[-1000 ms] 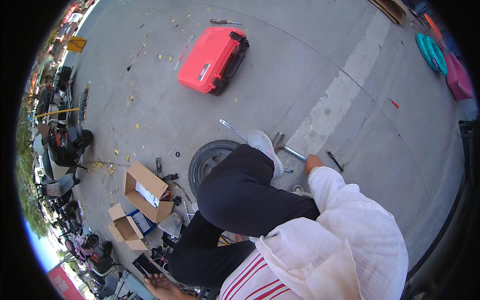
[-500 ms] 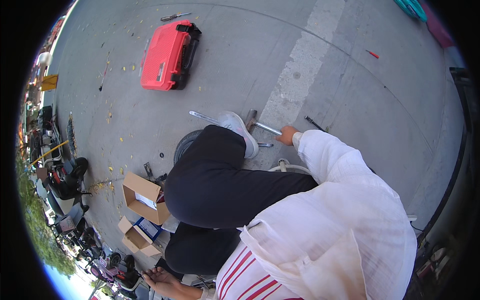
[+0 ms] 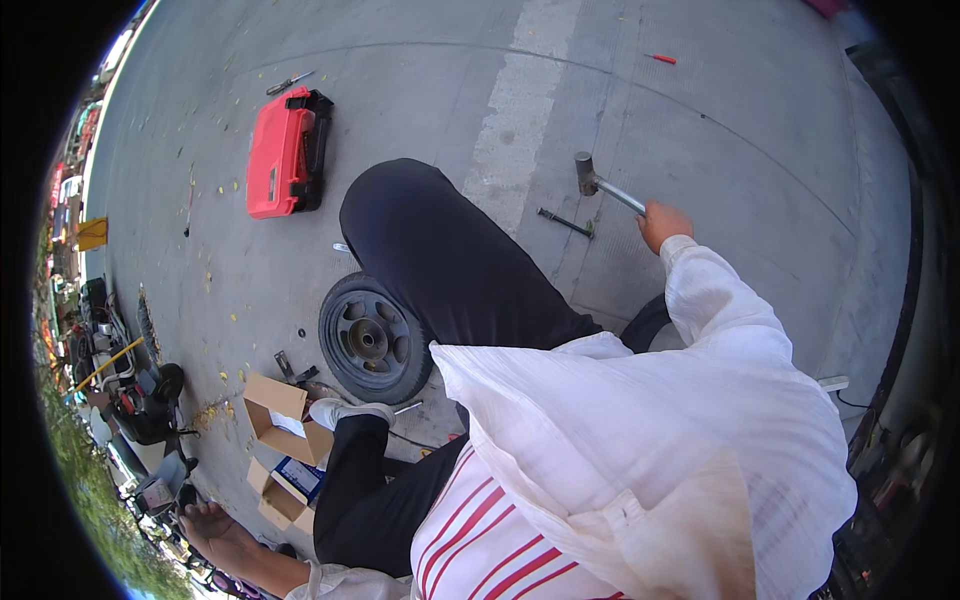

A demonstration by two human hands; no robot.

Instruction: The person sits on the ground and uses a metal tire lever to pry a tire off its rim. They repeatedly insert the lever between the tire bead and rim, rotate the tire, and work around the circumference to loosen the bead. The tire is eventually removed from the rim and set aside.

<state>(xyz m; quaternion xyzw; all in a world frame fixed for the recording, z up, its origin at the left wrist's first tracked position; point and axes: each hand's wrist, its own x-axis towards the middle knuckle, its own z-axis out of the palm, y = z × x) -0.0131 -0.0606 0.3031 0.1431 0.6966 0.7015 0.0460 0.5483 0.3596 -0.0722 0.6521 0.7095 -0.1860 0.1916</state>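
My right hand (image 3: 665, 226) is closed round the metal handle of a hammer (image 3: 586, 174), held out to the right with its dark, blocky head pointing away from me. A dark bar-like tool (image 3: 566, 222) with a greenish end lies on the ground near the hammer. Out at the lower left is my left hand (image 3: 215, 532), empty, its fingers loosely bent and apart. A small wheel with a black tyre (image 3: 335, 345) and a grey rim lies flat beside my raised knee. Part of another black tyre (image 3: 648, 324) shows by my right sleeve.
A red toolbox (image 3: 280, 155) stands ahead on the left, with a screwdriver (image 3: 290, 83) beyond it. Two opened cardboard boxes (image 3: 262, 402) sit near my foot. A small red tool (image 3: 661, 58) lies far off. Parked scooters (image 3: 150, 405) line the left side.
My right hand has lifted the hammer away from my foot and carried it right. My legs have shifted, uncovering the wheel. My left hand has swung further left.
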